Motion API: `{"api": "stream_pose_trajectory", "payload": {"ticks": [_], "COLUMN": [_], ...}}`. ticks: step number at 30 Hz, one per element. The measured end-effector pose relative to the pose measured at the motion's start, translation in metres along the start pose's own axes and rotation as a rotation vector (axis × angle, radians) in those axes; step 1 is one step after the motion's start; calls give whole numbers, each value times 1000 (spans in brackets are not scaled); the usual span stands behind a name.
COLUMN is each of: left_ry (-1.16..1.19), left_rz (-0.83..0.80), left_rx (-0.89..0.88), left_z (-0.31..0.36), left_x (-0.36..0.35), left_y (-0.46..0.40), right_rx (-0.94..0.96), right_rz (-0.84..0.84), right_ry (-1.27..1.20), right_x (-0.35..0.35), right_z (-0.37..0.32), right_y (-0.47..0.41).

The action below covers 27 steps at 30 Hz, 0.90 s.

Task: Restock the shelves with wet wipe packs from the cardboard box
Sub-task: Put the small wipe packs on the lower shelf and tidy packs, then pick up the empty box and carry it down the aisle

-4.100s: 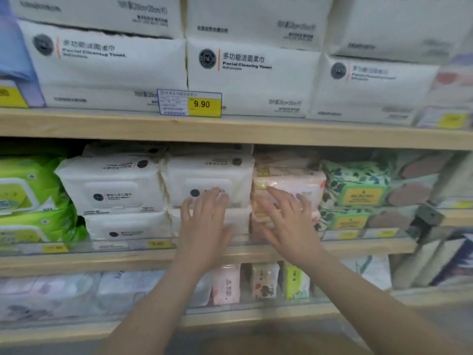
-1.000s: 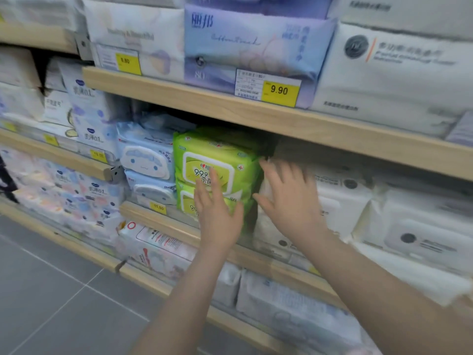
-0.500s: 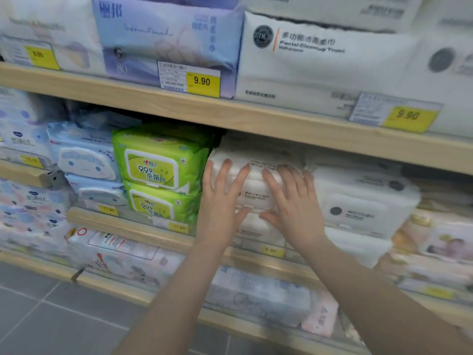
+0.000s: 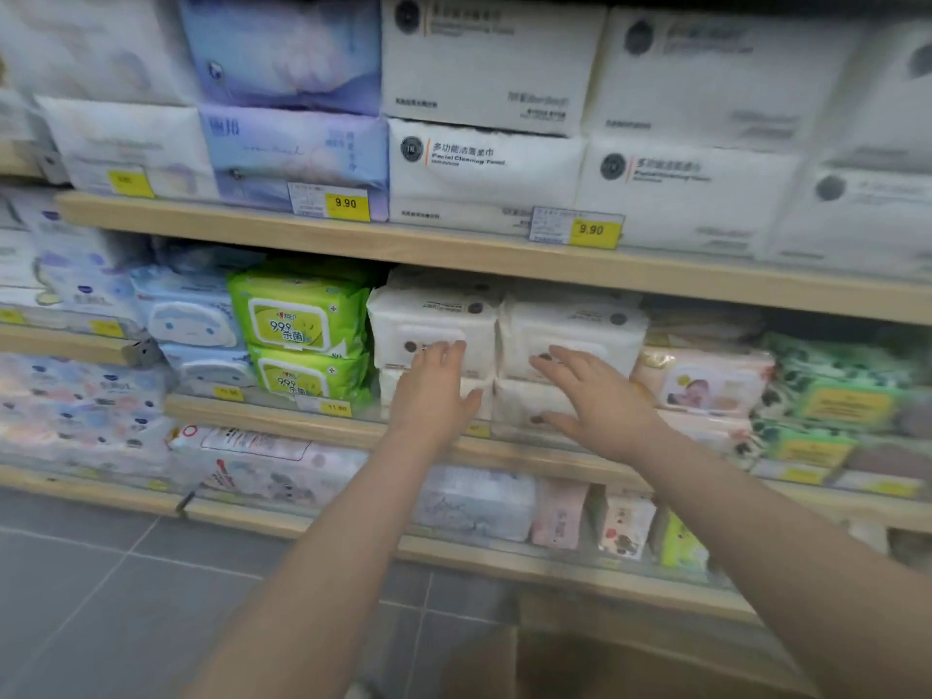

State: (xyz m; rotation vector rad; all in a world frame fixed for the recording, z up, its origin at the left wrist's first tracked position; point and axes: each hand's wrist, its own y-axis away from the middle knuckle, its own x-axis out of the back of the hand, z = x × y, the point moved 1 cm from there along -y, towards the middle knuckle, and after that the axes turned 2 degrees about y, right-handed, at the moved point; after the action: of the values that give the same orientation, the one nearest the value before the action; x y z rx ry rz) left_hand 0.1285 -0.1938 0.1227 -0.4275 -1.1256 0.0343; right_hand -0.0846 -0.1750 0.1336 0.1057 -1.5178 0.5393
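On the middle wooden shelf, I judge I'm squaring stacked white wet wipe packs, left grip and right grip flat-fingered, holding nothing; next, fetch more.

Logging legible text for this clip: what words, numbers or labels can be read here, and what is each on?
"9.90": yellow price tag on the upper shelf edge.
"9.90": second yellow price tag, further right.
"Facial Cleaning Towel": white pack on the upper shelf, beside Chinese characters.
"99.9": top green wipe pack.
"11.80", roughly: small tag under the green packs; blurred.
All other print: too blurred.
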Motion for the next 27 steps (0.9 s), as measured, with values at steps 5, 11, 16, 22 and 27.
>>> {"api": "stream_pose_trajectory", "payload": {"ticks": [5, 11, 16, 22, 27], "left_ry": [77, 199, 197, 126, 5], "left_rz": [-32, -88, -157, -357, -474], "left_rx": [-84, -149, -4, 127, 269], "left_z": [55, 92, 84, 70, 55], "left_x": [-22, -76, -137, -187, -205], "left_y": [42, 108, 186, 241, 266], "right_rx": [-115, -333, -595, -805, -962], "right_rz": [-9, -80, -197, -429, -538], "right_ry": [-54, -85, -233, -261, -269], "right_x": [15, 4, -61, -125, -154], "right_z": [37, 67, 70, 67, 73], "right_y": [89, 214, 327, 404, 436]}}
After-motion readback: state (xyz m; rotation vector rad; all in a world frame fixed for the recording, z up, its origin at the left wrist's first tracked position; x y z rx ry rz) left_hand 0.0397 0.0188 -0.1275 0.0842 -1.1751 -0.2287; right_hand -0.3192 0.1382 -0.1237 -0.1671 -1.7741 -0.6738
